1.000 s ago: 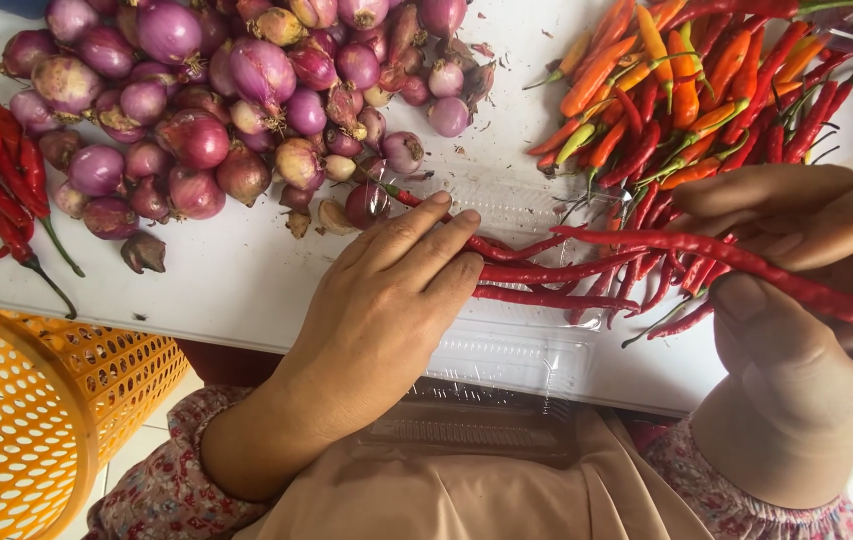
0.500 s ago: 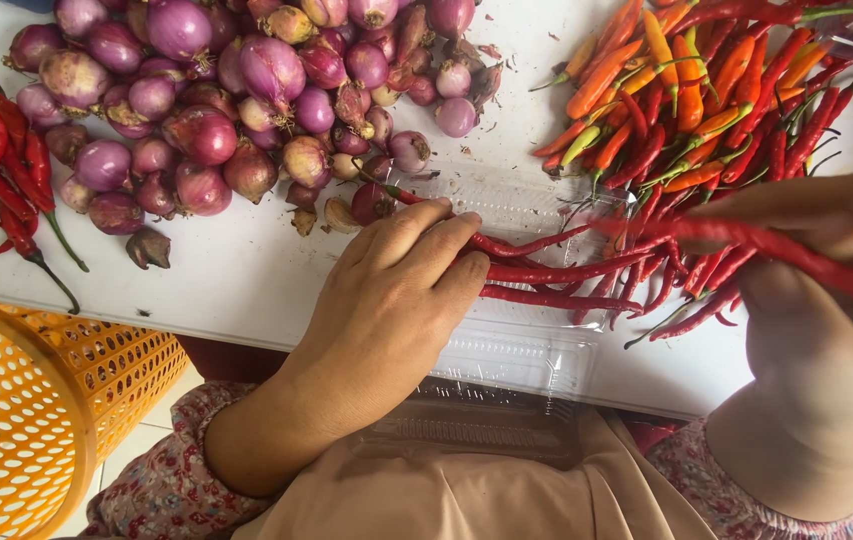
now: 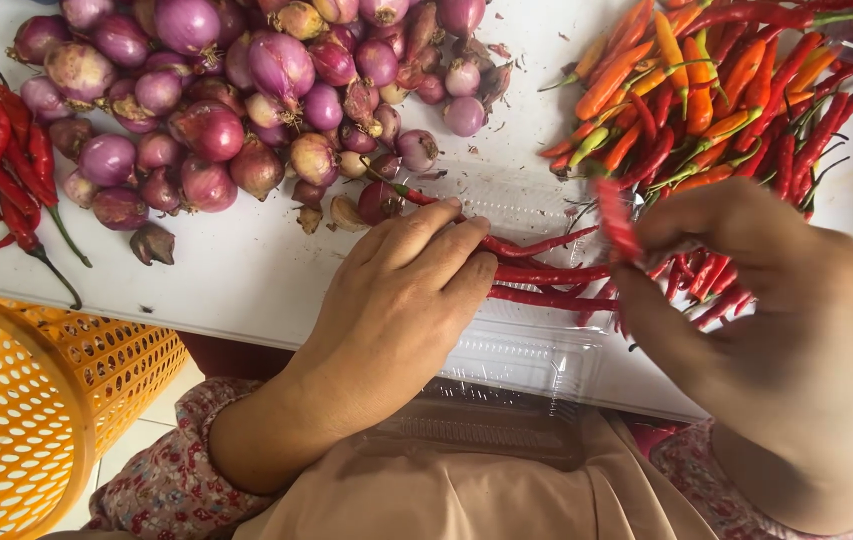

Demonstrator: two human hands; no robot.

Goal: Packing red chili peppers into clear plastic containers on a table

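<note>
Pressing glossy slender red chilies [image 3: 546, 272], left hand [image 3: 401, 300], papery shallots [image 3: 236, 100]

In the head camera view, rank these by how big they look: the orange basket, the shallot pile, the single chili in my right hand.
1. Shallot pile and orange basket: similar; the basket is cut off and nearer, so unsure.
2. Red chili in the right hand: clearly smallest.

Left hand [image 3: 401, 300] lies flat, fingers [image 3: 446, 250] pressing long red chillies [image 3: 546, 272] over a clear plastic tray [image 3: 526, 360] | right hand [image 3: 776, 330] pinches one red chilli [image 3: 614, 215] | shallots [image 3: 246, 90] heaped far left on white surface [image 3: 246, 275] | mixed orange-red chillies [image 3: 706, 90] piled far right | orange basket [image 3: 16, 400] at lower left.
</note>
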